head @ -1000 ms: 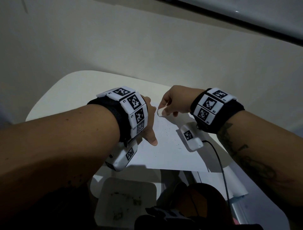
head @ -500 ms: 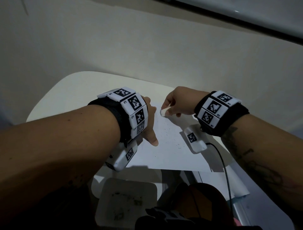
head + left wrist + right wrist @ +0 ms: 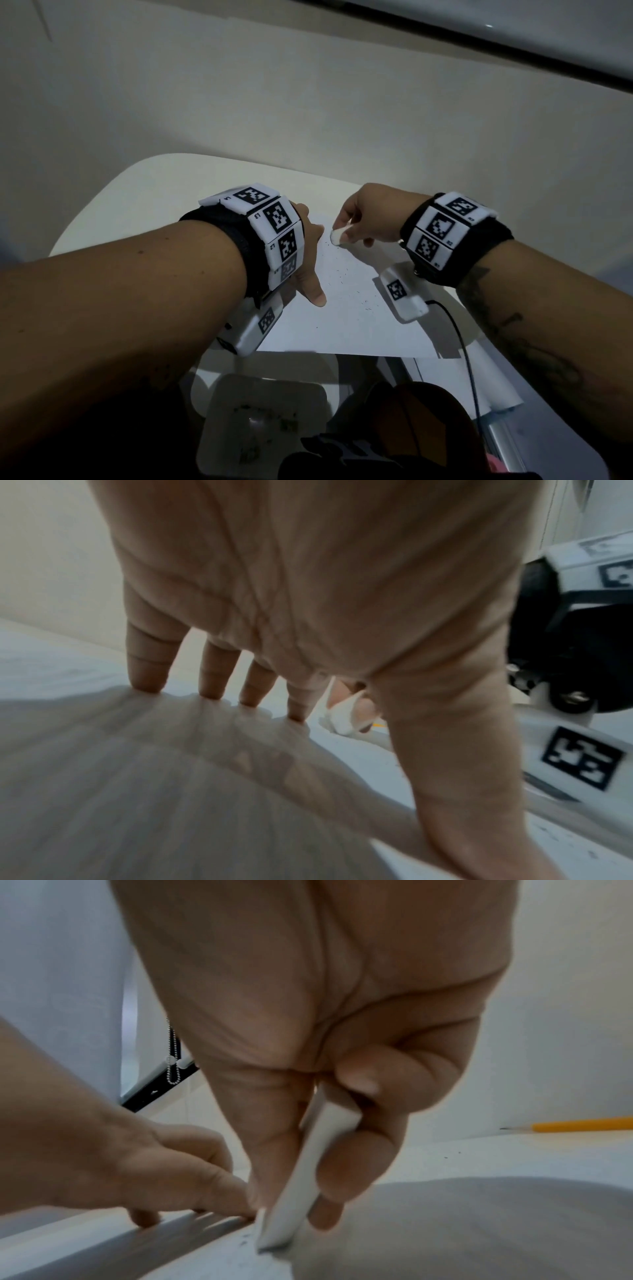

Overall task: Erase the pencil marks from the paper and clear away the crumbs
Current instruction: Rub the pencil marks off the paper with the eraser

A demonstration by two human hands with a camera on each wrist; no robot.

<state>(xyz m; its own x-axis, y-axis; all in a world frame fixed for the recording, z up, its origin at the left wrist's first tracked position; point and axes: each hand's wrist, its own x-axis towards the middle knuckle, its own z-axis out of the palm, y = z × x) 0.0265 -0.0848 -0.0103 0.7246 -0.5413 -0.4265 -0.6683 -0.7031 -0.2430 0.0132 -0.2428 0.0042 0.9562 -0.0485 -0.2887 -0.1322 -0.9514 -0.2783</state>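
A white sheet of paper (image 3: pixel 346 318) lies on the white table (image 3: pixel 144 202). Dark eraser crumbs (image 3: pixel 342 274) are scattered over its middle. My left hand (image 3: pixel 308 260) presses the paper's left side with straight, spread fingers (image 3: pixel 147 674). My right hand (image 3: pixel 363 219) pinches a white eraser (image 3: pixel 337 236) between thumb and fingers. The eraser's tip (image 3: pixel 274 1240) touches the paper near its far edge, close beside my left fingertips (image 3: pixel 236 1207). A few crumbs (image 3: pixel 245 1238) lie right at the tip.
A yellow pencil (image 3: pixel 575 1125) lies on the table to the far right of the paper. A white tray (image 3: pixel 263 421) holding dark crumbs sits below the table's near edge. A black cable (image 3: pixel 466 349) trails from my right wrist. A pale wall stands close behind the table.
My right hand with the eraser has shifted slightly right along the paper's far part. My left hand has stayed pressed on the paper.
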